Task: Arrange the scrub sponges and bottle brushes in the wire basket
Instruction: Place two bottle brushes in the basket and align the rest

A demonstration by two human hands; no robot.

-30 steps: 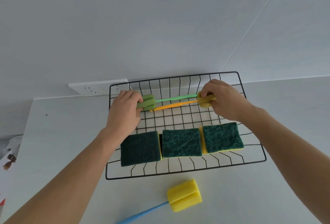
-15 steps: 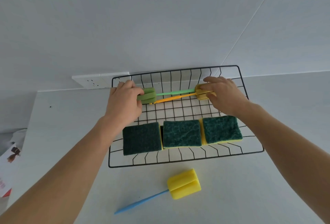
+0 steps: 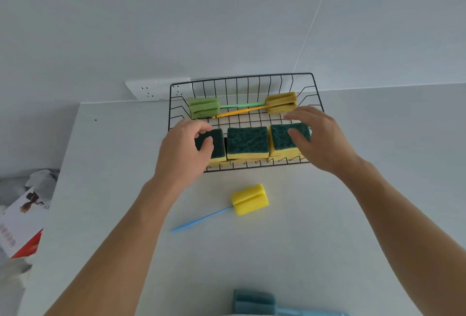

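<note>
Your wire basket (image 3: pixel 318 98) sits on the white table (image 3: pixel 290 227), its far rim close to the wall. Along the basket's far side lie two bottle brushes: the green-headed brush (image 3: pixel 204 108) with its sponge head toward the basket's left end, and the orange-handled brush (image 3: pixel 280 103) with its mustard head toward the right end — their thin handles run side by side between the two heads.

Along the basket's near side, three scrub sponges stand in a row, green scouring face up, yellow foam below. Your left hand (image 3: pixel 182 150) is over the left sponge (image 3: pixel 216 145), fingers curled loosely, thumb and fingertips on or just above its green face; not clamped on it as far as you can see. The middle sponge (image 3: pixel 247 140) stands free between your hands. Your right hand (image 3: pixel 319 139) is spread open over the right sponge (image 3: pixel 282 136), fingers splayed, thumb against the green top — whether the other fingers touch it I cannot tell.

Nearer you than the basket, out on the table, a yellow-headed brush (image 3: pixel 249 199) lies with its blue handle pointing down and to the left. Well nearer still, at the bottom edge, a blue-headed brush (image 3: pixel 253 302) shows only in part. A wall socket strip (image 3: pixel 151 90) sits just left of the basket's far corner.
</note>
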